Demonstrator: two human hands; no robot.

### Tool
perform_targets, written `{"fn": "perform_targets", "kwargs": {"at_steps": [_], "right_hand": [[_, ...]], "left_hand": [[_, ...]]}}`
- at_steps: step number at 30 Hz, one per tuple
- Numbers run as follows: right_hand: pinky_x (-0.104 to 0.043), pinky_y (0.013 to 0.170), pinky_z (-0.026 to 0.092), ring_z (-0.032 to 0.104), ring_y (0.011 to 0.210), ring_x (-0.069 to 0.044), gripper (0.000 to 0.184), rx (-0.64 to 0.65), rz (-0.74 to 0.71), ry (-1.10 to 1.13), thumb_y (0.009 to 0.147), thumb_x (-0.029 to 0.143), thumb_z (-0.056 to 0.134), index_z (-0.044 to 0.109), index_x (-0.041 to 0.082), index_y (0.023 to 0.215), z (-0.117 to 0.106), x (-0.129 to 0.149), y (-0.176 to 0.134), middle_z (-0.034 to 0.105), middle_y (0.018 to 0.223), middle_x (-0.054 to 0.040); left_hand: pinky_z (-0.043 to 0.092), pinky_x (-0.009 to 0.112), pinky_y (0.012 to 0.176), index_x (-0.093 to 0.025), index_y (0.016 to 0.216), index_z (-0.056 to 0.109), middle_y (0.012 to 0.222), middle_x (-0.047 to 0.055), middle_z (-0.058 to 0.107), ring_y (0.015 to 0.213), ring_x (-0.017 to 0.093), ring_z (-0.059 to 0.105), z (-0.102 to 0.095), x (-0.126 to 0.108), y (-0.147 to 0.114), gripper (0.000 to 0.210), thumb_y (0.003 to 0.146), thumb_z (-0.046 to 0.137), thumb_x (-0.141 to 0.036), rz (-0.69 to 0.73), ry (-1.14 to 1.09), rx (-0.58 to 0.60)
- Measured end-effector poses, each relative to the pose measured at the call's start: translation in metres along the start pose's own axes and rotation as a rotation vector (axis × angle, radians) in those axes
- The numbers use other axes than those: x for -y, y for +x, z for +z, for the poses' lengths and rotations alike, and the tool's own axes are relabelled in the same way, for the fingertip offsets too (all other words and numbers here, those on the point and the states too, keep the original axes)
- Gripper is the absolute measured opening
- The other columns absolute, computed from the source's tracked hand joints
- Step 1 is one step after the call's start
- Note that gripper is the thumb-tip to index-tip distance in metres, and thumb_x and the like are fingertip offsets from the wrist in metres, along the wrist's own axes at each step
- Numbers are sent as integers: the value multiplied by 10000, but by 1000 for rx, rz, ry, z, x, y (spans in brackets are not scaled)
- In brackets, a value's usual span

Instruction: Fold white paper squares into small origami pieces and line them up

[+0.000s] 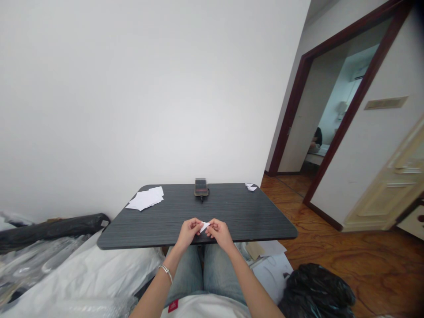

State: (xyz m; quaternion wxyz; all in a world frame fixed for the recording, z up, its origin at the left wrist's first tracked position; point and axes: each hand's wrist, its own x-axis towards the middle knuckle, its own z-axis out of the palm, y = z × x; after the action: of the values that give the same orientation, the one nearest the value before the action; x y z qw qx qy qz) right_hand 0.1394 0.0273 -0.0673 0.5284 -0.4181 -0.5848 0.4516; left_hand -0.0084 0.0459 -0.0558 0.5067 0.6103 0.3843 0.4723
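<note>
A small folded piece of white paper (204, 226) is pinched between both hands just above the near edge of the dark table (179, 212). My left hand (190, 230) is closed on its left side, thumb and fingertips together. On the right side, my right hand (219, 231) grips the paper in the same pinch. Fingertips cover the ends of the paper. Sheets of white paper (145, 198) lie loosely stacked on the table's left part. Small folded white papers (251, 189) rest at the far right corner.
A phone-like device (201, 187) stands at the table's back middle, near the white wall. Below the table are a black plastic bag (318, 291) on the right and white wrapped bundles (89, 274) on the left. Beyond a doorway (306, 62), a person is partly visible.
</note>
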Motion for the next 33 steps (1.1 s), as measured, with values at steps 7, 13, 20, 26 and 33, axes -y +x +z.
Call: {"fn": "perform_targets", "kwargs": {"at_steps": [7, 13, 20, 26, 33], "right_hand": [[-198, 402, 437, 569, 472, -131, 77, -84, -14, -72, 686, 241, 545, 539, 167, 667, 4, -2, 2, 610, 551, 0], [-231, 413, 482, 570, 468, -145, 98, -135, -56, -160, 706, 268, 544, 564, 174, 687, 7, -2, 1, 602, 532, 4], [-221, 371, 477, 557, 445, -139, 138, -185, -91, -241, 708, 309, 564, 571, 171, 711, 7, 1, 0, 594, 534, 7], [-197, 352, 456, 582, 528, -149, 185, -167, -142, -232, 717, 345, 563, 585, 172, 776, 8, 5, -1, 626, 679, -26], [-205, 393, 470, 602, 554, -157, 178, -163, -129, -205, 714, 327, 574, 586, 175, 805, 8, 4, -1, 626, 695, -34]], "left_hand": [[406, 202, 461, -114, 838, 610, 495, -17, 575, 464, 109, 518, 4, 1, -1, 257, 667, 617, -307, 6, 10, -16], [433, 210, 480, -109, 880, 632, 544, 3, 599, 495, 116, 538, 4, 5, 0, 278, 685, 600, -304, 18, 49, -51], [445, 221, 498, -96, 949, 654, 634, 44, 630, 557, 132, 545, 2, 4, -2, 352, 699, 589, -336, 24, 105, -22], [404, 198, 443, -90, 926, 661, 569, 26, 588, 511, 122, 507, 4, 1, -4, 380, 725, 553, -394, 35, 191, -13], [401, 202, 451, -130, 933, 662, 579, 28, 607, 514, 137, 524, 8, -3, -8, 383, 754, 504, -430, 74, 280, -25]]}}
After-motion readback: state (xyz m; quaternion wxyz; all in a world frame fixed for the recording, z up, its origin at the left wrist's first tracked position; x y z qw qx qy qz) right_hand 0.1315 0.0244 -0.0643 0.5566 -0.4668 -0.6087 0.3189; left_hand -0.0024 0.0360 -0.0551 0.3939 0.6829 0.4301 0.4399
